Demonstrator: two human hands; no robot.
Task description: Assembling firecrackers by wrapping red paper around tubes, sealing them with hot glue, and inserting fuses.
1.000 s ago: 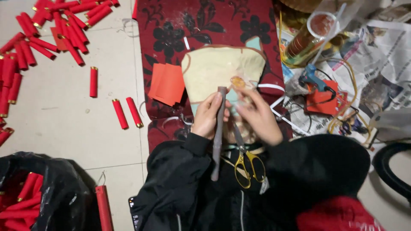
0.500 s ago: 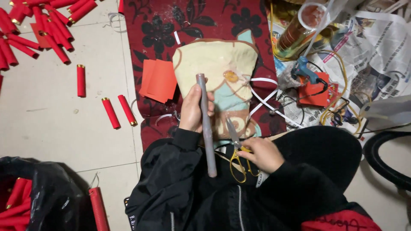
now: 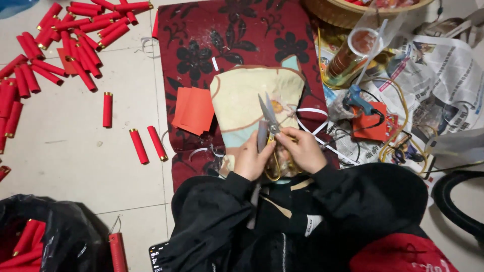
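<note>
My left hand point(image 3: 250, 160) is closed around a grey tube point(image 3: 261, 139) that runs from my lap up over a cream cushion point(image 3: 244, 95). My right hand point(image 3: 304, 149) grips gold-handled scissors point(image 3: 268, 117), thumb side against my left hand. The blades stand apart and point away from me, right at the tube's upper end. Both hands touch each other above the edge of a dark red floral mat point(image 3: 201, 55). The tube's lower part lies against my black jacket.
Red paper sheets point(image 3: 193, 110) lie left of the cushion. Several gold-capped red tubes point(image 3: 75, 50) are scattered on the tiled floor, with more in a black bag point(image 3: 45, 236). To the right sit a blue glue gun point(image 3: 355, 98), a clear jar point(image 3: 353, 58), newspaper point(image 3: 454, 75) and wires.
My right hand has lifted the scissors from my lap up to the tube's top, with the blades now apart. The left hand has slid the tube lower toward my lap.
</note>
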